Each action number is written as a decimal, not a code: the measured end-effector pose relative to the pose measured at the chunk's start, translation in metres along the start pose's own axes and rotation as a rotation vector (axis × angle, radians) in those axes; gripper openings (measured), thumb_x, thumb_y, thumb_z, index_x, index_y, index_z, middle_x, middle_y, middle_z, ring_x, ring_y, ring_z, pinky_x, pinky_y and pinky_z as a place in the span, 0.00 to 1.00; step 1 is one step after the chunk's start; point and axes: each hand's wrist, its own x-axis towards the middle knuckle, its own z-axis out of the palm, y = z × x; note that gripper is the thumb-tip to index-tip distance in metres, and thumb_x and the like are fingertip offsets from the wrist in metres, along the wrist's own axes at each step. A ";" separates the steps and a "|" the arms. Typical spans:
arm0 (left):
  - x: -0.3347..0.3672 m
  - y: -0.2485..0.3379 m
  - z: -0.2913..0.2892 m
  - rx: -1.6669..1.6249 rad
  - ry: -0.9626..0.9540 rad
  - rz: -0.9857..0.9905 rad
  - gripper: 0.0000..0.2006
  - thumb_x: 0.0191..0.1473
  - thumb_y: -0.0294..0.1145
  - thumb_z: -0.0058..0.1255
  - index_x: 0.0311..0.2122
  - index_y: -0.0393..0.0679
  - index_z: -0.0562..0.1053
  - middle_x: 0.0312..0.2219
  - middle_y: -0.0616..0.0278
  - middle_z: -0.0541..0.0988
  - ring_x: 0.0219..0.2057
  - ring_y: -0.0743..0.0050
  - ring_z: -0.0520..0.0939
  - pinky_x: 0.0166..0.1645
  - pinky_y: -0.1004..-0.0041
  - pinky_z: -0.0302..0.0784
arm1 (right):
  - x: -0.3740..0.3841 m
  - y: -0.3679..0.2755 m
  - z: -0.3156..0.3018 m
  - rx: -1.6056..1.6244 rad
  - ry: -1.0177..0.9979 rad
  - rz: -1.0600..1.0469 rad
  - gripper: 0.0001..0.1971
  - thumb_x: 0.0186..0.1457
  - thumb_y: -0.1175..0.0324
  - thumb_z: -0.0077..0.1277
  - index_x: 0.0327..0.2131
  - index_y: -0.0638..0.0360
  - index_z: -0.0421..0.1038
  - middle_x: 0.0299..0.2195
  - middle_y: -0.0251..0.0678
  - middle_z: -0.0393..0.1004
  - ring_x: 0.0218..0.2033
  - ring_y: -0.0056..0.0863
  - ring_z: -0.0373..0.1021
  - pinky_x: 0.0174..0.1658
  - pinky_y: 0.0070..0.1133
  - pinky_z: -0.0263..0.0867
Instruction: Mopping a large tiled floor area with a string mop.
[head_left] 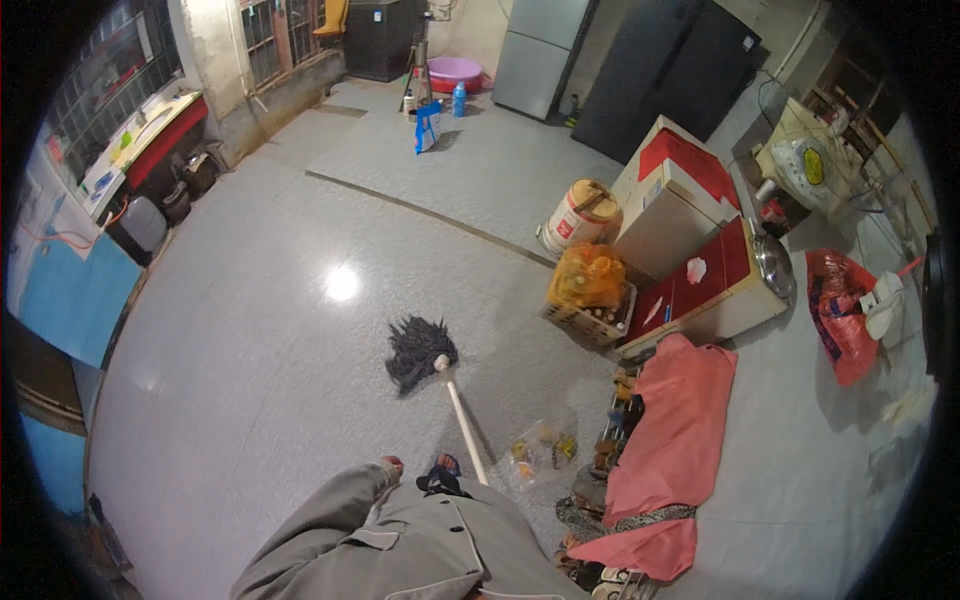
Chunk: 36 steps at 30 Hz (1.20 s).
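Note:
A mop with a dark grey stringy head (418, 352) rests on the floor ahead of me. Its pale handle (462, 423) slants toward me and passes out of sight behind my grey jacket. At the end of my left sleeve, only a small bit of my left hand (393, 466) shows, left of the handle. Its fingers are too hidden to read, and I see nothing in them. No part of my right hand can be made out. One of my feet, in a dark sandal (446, 464), shows just left of the handle.
Right of the mop lies a clear plastic bag (543, 450). Beyond it stand a shoe rack under a pink cloth (678, 410), a crate (590, 318) with an orange bag, a white bucket (578, 215) and a red-topped cabinet (705, 275). A blue bag (427, 128) stands farther off.

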 end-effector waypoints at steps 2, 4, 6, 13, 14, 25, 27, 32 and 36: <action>-0.009 0.073 0.000 0.066 -0.097 0.103 0.10 0.41 0.30 0.44 0.33 0.46 0.72 0.26 0.64 0.75 0.28 0.73 0.73 0.32 0.68 0.70 | 0.007 -0.004 0.002 0.098 0.000 0.013 0.11 0.50 0.59 0.42 0.25 0.56 0.66 0.14 0.33 0.64 0.12 0.25 0.61 0.15 0.25 0.58; 0.003 0.078 0.007 0.086 -0.099 0.158 0.11 0.41 0.29 0.45 0.34 0.46 0.72 0.25 0.63 0.75 0.26 0.73 0.73 0.31 0.69 0.70 | 0.030 -0.031 -0.010 0.174 -0.053 -0.033 0.11 0.50 0.59 0.41 0.24 0.56 0.65 0.13 0.34 0.64 0.12 0.26 0.61 0.15 0.26 0.58; 0.027 0.046 0.019 0.034 -0.059 0.217 0.12 0.40 0.29 0.46 0.35 0.46 0.71 0.24 0.63 0.74 0.25 0.73 0.73 0.30 0.71 0.69 | 0.070 -0.079 -0.035 0.259 -0.167 -0.087 0.12 0.51 0.59 0.41 0.24 0.56 0.64 0.13 0.34 0.63 0.11 0.26 0.60 0.15 0.26 0.58; -0.081 0.180 -0.077 -0.440 0.147 0.401 0.14 0.43 0.26 0.48 0.40 0.45 0.69 0.23 0.63 0.73 0.26 0.73 0.72 0.32 0.74 0.69 | 0.145 -0.364 -0.117 0.742 -0.396 -0.201 0.14 0.54 0.57 0.38 0.23 0.57 0.60 0.12 0.31 0.59 0.10 0.23 0.57 0.13 0.22 0.55; -0.126 0.227 -0.105 -0.438 0.230 0.424 0.16 0.43 0.26 0.49 0.41 0.44 0.68 0.25 0.62 0.73 0.28 0.72 0.72 0.35 0.73 0.69 | 0.164 -0.400 -0.117 0.710 -0.406 -0.260 0.15 0.54 0.58 0.37 0.24 0.60 0.63 0.14 0.33 0.62 0.14 0.24 0.61 0.17 0.24 0.59; -0.207 0.280 -0.225 -0.167 1.405 0.795 0.16 0.47 0.27 0.46 0.44 0.40 0.64 0.30 0.59 0.71 0.32 0.66 0.72 0.39 0.71 0.67 | 0.069 -0.647 0.039 1.033 -1.120 -0.004 0.14 0.54 0.59 0.34 0.31 0.60 0.63 0.32 0.40 0.70 0.35 0.36 0.67 0.42 0.33 0.64; -0.216 0.274 -0.235 -0.444 1.442 0.729 0.14 0.50 0.29 0.45 0.43 0.39 0.65 0.28 0.61 0.71 0.30 0.71 0.71 0.37 0.72 0.67 | 0.058 -0.663 0.042 1.028 -1.120 0.100 0.11 0.53 0.63 0.38 0.32 0.63 0.61 0.33 0.43 0.70 0.36 0.36 0.68 0.40 0.33 0.66; -0.222 0.302 -0.277 -0.057 1.379 0.796 0.10 0.52 0.32 0.41 0.38 0.38 0.67 0.25 0.58 0.71 0.27 0.68 0.72 0.32 0.71 0.68 | 0.216 -0.724 0.045 1.586 -0.629 0.075 0.07 0.49 0.68 0.42 0.24 0.61 0.59 0.20 0.38 0.64 0.19 0.28 0.64 0.21 0.24 0.65; -0.224 0.322 -0.311 -0.065 1.165 0.907 0.09 0.48 0.29 0.40 0.34 0.38 0.68 0.26 0.55 0.73 0.27 0.62 0.74 0.32 0.70 0.69 | 0.204 -0.728 0.006 1.380 -0.631 -0.020 0.08 0.47 0.70 0.42 0.18 0.59 0.57 0.15 0.35 0.61 0.16 0.26 0.60 0.19 0.22 0.62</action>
